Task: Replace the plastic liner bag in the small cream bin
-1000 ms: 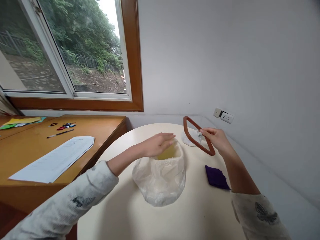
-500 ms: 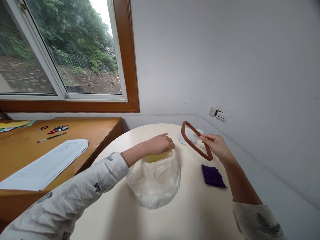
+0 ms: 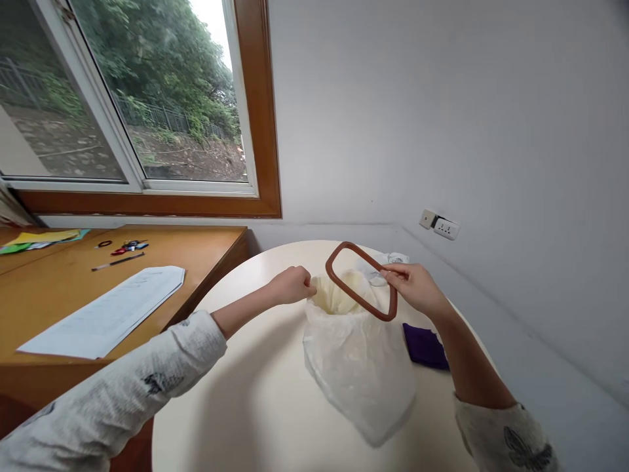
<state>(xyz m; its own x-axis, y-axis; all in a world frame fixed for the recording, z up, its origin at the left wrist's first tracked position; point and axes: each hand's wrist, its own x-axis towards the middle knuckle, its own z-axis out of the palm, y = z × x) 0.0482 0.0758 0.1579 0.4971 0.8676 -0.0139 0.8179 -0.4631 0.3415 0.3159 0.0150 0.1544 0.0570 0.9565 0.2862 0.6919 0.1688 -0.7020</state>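
A brown rounded rectangular frame (image 3: 351, 293) is pinched at its right side by my right hand (image 3: 415, 285), which holds it tilted over the bin's mouth. My left hand (image 3: 292, 286) is closed on the left rim of a translucent white plastic bag (image 3: 361, 367). The bag drapes over a pale yellow bin (image 3: 327, 295) standing on the round table, and its loose skirt hangs toward me. Most of the bin's outside is hidden by the bag. A folded purple cloth (image 3: 425, 347) lies just below my right hand.
Behind the frame, another crumpled clear plastic piece (image 3: 398, 258) lies on the cream round table (image 3: 221, 406). A wooden desk (image 3: 206, 242) at left bears papers (image 3: 105, 314), a pen (image 3: 118, 261) and keys (image 3: 132, 246). The white wall has a socket (image 3: 446, 228).
The bagged bin has shifted right, and its mouth now shows more. My left hand has moved left to the rim's left side. The brown frame has come left over the opening.
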